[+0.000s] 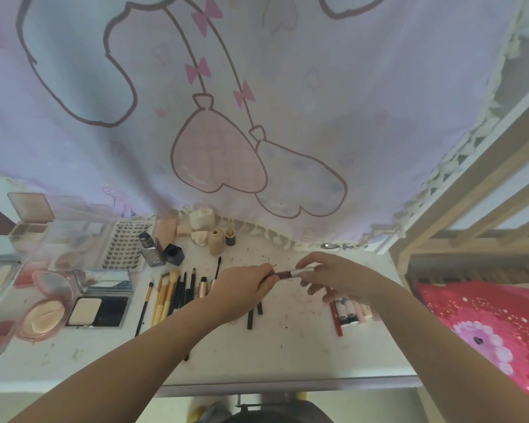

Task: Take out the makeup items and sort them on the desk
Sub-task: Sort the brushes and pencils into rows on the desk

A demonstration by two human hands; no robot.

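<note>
Most items look sorted already, I judge: compacts at left, then brushes, lip tubes at right on the desk. My left hand pinches the dark end of a lipstick; my right hand pinches its silver end, other fingers loosely curled. It hangs above mid-desk, long axis left-right, silver end right. It's not yet placed.

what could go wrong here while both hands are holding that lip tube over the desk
The left hand and right hand grip a dark red and silver lip tube above the stained white desk. If it slips, it could smear the top. The left forearm lies over the row of yellow-handled and black brushes and could scatter them.
</note>
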